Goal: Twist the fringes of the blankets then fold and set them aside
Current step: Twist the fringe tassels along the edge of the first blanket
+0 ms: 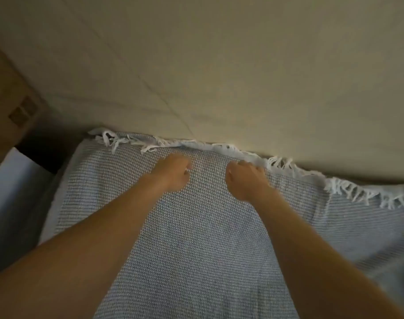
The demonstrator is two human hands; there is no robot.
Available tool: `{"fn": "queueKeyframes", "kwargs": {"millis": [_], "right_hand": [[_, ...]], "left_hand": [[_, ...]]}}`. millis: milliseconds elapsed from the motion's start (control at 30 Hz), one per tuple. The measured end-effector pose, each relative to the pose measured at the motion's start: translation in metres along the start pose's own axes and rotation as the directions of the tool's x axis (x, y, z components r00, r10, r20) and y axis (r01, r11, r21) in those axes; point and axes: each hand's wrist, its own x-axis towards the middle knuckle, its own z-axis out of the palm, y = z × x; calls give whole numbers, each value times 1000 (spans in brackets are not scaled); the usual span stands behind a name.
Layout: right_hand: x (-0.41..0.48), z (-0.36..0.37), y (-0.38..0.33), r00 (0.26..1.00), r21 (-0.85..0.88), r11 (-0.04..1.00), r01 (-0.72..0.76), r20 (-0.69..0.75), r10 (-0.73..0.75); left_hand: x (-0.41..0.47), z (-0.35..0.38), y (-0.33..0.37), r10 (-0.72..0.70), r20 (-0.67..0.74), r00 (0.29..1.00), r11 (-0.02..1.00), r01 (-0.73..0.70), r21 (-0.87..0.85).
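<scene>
Blue-grey blanket [196,238] lies spread on bed [219,65]. White fringe [279,165] runs L-R along far edge, just beyond both hands. Right hand [244,179] is nearer, fingers curled beside it. Left hand [173,172] is curled on weave. Pinching anything: can't tell.

Bare forearms [118,217], a thin pale ring [187,169] on one finger of the left grip [173,172].

The single view comes from a wide-angle camera on the person's head. It faces forward and steeply down, along both forearms [92,240] to the left hand [173,172] and right hand [245,180] at mid-frame. It is near: the blanket [196,238] fills the lower half, a beige sheet [219,65] the upper.
</scene>
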Motion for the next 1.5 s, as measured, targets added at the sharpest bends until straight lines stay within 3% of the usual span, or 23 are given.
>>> {"fn": "queueKeyframes", "kwargs": {"millis": [100,233,300,433,567,667,933,1033,1133,1267,1367,1433,1500], "right_hand": [[28,29,6,1000,5,1000,-20,5,20],[64,64,13,986,316,941,-125,-70,154],[81,81,17,979,402,900,-168,-42,201],[107,110,23,983,244,953,-181,33,179],[120,129,21,970,111,964,-241,-17,244],[125,143,18,962,10,964,-267,-49,267],[128,151,18,962,-12,965,-260,-93,258],[121,153,19,976,-35,979,-201,-97,197],[102,143,23,990,114,984,-137,-28,141],[45,130,21,976,327,935,-140,207,74],[-5,121,15,955,175,975,-136,286,82],[-35,107,10,964,36,991,-126,242,114],[-61,90,0,981,-19,993,-120,149,121]], "left_hand": [[19,19,-12,-26,-12,1000,997,26,77],[50,39,-31,-69,-32,997,989,73,129],[66,45,-38,-87,-84,993,987,98,128],[97,56,-46,-82,-133,988,996,87,32],[120,71,-45,-106,-87,991,992,99,-79],[122,84,-45,-123,-53,991,991,125,36],[109,112,-45,-107,-165,980,994,104,-25],[92,116,-35,-133,-48,990,991,132,-15],[69,116,-27,-160,115,980,981,171,-88],[29,109,-16,-192,111,975,980,185,67],[-9,95,-1,-209,18,978,963,202,177],[-31,86,8,-177,-50,983,961,184,206],[-52,72,20,-59,-106,993,960,85,265]]}}
